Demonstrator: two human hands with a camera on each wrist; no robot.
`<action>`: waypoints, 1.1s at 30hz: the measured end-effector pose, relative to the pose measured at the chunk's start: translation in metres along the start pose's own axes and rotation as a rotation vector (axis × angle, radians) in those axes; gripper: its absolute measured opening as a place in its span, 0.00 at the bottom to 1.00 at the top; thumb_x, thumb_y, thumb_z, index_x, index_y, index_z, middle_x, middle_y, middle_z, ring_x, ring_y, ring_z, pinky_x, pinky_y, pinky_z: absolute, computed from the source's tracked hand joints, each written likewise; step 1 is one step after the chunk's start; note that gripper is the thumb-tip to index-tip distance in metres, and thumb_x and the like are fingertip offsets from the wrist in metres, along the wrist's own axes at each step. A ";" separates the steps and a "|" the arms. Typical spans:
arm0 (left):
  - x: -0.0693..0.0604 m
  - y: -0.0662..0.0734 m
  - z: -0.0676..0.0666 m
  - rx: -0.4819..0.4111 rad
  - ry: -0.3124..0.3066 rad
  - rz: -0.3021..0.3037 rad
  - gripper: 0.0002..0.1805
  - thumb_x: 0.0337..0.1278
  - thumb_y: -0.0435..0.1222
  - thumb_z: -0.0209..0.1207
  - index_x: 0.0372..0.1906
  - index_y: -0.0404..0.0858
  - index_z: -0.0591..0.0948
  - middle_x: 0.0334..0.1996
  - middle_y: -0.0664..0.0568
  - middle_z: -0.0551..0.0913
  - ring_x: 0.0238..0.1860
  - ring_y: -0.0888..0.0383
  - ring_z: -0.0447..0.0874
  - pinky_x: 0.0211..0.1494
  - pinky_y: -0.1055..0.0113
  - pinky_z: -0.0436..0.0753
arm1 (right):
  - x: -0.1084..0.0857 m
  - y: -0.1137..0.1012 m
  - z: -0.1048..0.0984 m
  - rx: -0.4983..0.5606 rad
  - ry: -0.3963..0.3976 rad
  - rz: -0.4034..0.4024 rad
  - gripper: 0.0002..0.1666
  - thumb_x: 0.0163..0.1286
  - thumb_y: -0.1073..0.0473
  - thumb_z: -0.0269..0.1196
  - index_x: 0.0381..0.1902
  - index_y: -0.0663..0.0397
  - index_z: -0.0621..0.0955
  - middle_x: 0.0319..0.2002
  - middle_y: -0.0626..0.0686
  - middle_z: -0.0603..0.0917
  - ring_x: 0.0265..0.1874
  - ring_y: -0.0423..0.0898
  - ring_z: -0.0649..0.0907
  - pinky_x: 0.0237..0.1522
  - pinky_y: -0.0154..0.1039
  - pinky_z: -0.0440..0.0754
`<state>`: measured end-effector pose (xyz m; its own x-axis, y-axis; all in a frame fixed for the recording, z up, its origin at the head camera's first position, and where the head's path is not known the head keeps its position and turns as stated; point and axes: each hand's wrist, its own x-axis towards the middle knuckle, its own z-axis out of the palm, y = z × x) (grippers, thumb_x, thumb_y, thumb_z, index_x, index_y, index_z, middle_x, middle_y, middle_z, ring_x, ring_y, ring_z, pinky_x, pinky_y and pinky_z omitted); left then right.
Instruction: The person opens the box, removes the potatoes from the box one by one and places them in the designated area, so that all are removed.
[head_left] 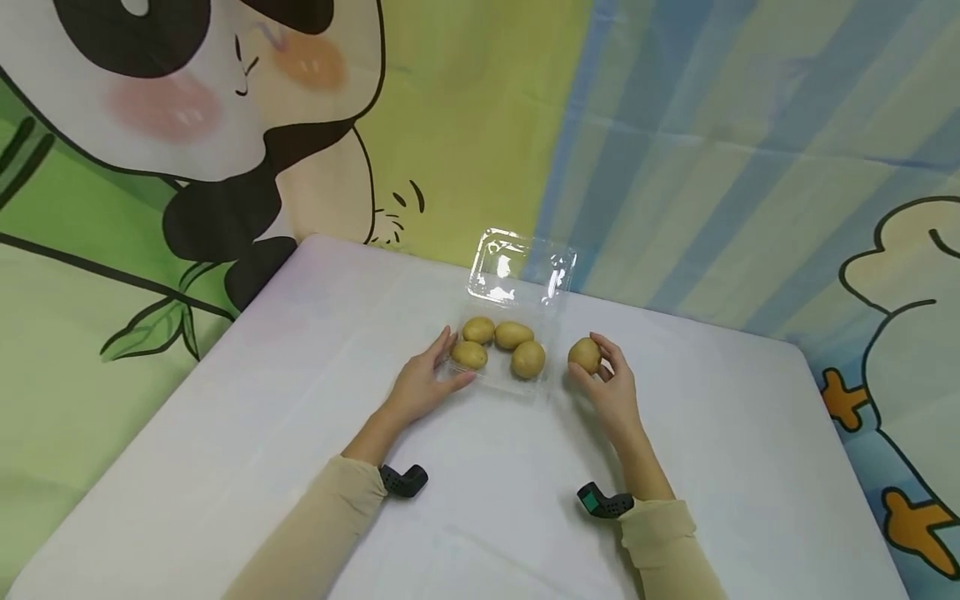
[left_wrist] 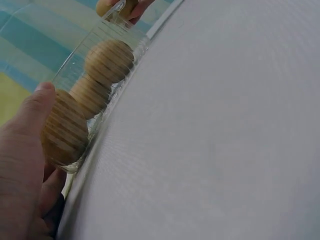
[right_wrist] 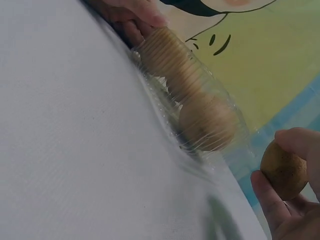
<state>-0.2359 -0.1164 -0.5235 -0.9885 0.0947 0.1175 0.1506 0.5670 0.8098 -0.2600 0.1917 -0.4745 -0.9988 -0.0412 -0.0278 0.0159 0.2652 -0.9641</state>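
A clear plastic clamshell box sits on the table with several potatoes inside, such as a round potato at its right end. My left hand holds the box at its left front corner; in the left wrist view the thumb lies against the upper edge and other fingers are low beside the box. To the right of the box, my right hand grips one more potato between thumb and fingers. In the right wrist view that potato is off the table, apart from the box.
The box's hinged lid stands open at the back, near the printed cloth backdrop. White cloth covers the table. A black wrist device is on the left arm, another black device on the right.
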 end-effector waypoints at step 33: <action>-0.006 0.005 0.001 0.000 0.019 -0.016 0.53 0.50 0.62 0.60 0.75 0.44 0.50 0.70 0.56 0.64 0.69 0.53 0.66 0.74 0.56 0.61 | -0.002 0.035 -0.030 -0.302 0.087 -0.002 0.44 0.61 0.51 0.68 0.72 0.45 0.61 0.68 0.58 0.65 0.62 0.59 0.73 0.63 0.51 0.72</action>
<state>-0.2287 -0.1137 -0.5208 -0.9909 0.0698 0.1154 0.1346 0.5680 0.8120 -0.2591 0.2296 -0.5002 -0.9993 0.0372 0.0089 0.0126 0.5397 -0.8418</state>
